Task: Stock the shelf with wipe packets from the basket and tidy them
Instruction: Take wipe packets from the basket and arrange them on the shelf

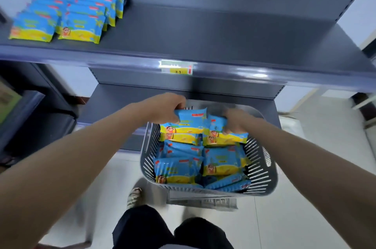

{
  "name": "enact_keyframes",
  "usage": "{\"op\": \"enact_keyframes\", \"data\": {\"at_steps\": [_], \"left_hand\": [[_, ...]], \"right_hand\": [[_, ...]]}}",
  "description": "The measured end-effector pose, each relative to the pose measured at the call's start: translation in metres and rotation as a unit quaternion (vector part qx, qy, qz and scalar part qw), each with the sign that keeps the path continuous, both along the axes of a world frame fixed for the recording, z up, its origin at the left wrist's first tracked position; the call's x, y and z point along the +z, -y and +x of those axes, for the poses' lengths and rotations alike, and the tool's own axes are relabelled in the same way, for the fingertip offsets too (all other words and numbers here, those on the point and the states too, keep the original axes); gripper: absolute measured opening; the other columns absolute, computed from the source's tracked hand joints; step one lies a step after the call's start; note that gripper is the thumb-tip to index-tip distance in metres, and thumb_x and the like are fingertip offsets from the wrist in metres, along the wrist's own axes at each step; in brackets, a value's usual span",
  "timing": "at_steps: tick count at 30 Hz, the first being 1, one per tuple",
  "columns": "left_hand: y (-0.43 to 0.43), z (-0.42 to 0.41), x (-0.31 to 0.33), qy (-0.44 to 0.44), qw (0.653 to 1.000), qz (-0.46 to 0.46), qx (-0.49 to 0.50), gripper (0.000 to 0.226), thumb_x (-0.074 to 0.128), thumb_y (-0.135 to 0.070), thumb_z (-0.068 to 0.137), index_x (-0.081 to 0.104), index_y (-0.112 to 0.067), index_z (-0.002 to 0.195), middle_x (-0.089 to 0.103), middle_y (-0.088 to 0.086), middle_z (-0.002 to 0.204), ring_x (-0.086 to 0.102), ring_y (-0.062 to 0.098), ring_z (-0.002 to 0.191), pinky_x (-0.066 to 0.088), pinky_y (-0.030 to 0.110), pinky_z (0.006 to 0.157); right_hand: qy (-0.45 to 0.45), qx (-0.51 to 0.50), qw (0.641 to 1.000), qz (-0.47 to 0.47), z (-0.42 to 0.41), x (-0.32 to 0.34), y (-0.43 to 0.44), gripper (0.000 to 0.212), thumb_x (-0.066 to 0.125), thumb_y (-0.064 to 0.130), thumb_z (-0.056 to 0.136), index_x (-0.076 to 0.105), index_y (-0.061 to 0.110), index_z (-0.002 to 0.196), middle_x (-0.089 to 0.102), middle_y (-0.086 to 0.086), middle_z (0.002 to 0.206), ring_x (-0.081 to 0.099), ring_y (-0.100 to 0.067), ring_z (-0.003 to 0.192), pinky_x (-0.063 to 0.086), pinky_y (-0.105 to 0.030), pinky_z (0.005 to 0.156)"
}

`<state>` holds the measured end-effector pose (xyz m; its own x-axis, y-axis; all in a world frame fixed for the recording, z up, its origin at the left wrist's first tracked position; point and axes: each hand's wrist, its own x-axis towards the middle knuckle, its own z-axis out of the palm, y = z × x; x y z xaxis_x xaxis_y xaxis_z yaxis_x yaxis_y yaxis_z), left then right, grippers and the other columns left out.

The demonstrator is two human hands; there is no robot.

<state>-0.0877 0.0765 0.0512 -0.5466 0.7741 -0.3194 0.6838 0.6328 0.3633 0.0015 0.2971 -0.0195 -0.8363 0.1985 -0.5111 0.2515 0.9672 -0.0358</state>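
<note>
Head view: one grey basket [264, 159] holds roughly ten wipe packets [179, 169], the lower ones overlapped and hard to count. At its far end the left hand [164, 109] grips one packet [189, 119] by its top edge. The right hand [237, 121], blurred, clutches a second packet [215, 124] just beside it. Beyond, the shelf [203, 34] carries two blurred stocked rows [81, 24] at its left end. Open board stretches to their right, behind one price tag [177, 67].

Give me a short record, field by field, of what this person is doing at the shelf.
shelf: stocked packets in two rows at its left end
basket: grey, slatted, holds many more packets
left hand: grips a wipe packet at the basket's far end
right hand: grips a second wipe packet beside it, blurred
price label: on the shelf's front edge
</note>
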Motion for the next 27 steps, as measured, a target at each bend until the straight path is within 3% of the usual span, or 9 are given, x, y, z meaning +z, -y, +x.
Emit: {"op": "enact_keyframes", "data": {"at_steps": [3, 6, 13, 16, 20, 27], "left_hand": [[0.004, -0.023, 0.033, -0.036, 0.999, 0.020, 0.007, 0.020, 0.067, -0.011, 0.076, 0.049, -0.015, 0.084, 0.052, 0.001, 0.082, 0.047, 0.021, 0.074, 0.035, 0.028, 0.062], [0.013, -0.056, 0.075, -0.095, 0.994, 0.038, 0.030, 0.019, 0.067, -0.012, 0.076, 0.052, -0.015, 0.088, 0.054, 0.000, 0.084, 0.049, 0.022, 0.076, 0.035, 0.027, 0.062], [0.034, -0.160, 0.140, -0.116, 0.986, 0.085, 0.086, 0.017, 0.067, -0.006, 0.077, 0.054, -0.011, 0.086, 0.050, -0.001, 0.070, 0.047, 0.021, 0.070, 0.035, 0.028, 0.056], [0.034, -0.217, 0.151, -0.090, 0.983, 0.115, 0.109, 0.020, 0.070, -0.006, 0.077, 0.053, -0.013, 0.086, 0.052, 0.000, 0.070, 0.046, 0.021, 0.065, 0.034, 0.026, 0.053], [0.018, -0.289, 0.147, -0.083, 0.984, 0.114, 0.104, 0.021, 0.072, -0.010, 0.078, 0.055, -0.015, 0.088, 0.056, 0.001, 0.080, 0.049, 0.021, 0.068, 0.038, 0.027, 0.062], [-0.029, -0.390, 0.110, -0.059, 0.993, 0.079, 0.065, 0.021, 0.073, -0.013, 0.078, 0.058, -0.012, 0.092, 0.060, 0.006, 0.090, 0.054, 0.022, 0.080, 0.042, 0.031, 0.071]], "right_hand": [[-0.074, 0.020, 0.997, -0.017, -0.025, 0.066, 0.009, 0.033, 0.073, 0.022, 0.075, 0.060, 0.009, 0.103, 0.062, -0.008, 0.101, 0.059, -0.029, 0.099, 0.043, -0.030, 0.071], [-0.168, 0.016, 0.986, -0.011, -0.065, 0.131, 0.013, 0.026, 0.073, 0.021, 0.075, 0.050, 0.013, 0.087, 0.053, -0.009, 0.090, 0.057, -0.031, 0.092, 0.037, -0.030, 0.066], [-0.323, -0.027, 0.946, -0.003, -0.181, 0.218, 0.031, 0.027, 0.067, 0.018, 0.080, 0.043, 0.011, 0.089, 0.050, -0.008, 0.091, 0.047, -0.029, 0.082, 0.035, -0.031, 0.064], [-0.338, -0.058, 0.939, 0.021, -0.220, 0.224, 0.033, 0.024, 0.061, 0.015, 0.083, 0.048, 0.008, 0.102, 0.057, -0.013, 0.099, 0.050, -0.032, 0.083, 0.036, -0.032, 0.064], [-0.325, -0.083, 0.939, 0.074, -0.266, 0.225, 0.030, 0.029, 0.056, 0.012, 0.088, 0.047, 0.007, 0.114, 0.061, -0.016, 0.108, 0.057, -0.036, 0.094, 0.036, -0.032, 0.070], [-0.305, -0.123, 0.939, 0.100, -0.323, 0.208, 0.014, 0.031, 0.054, 0.013, 0.087, 0.047, 0.012, 0.116, 0.063, -0.012, 0.107, 0.058, -0.034, 0.098, 0.033, -0.035, 0.079]]}}
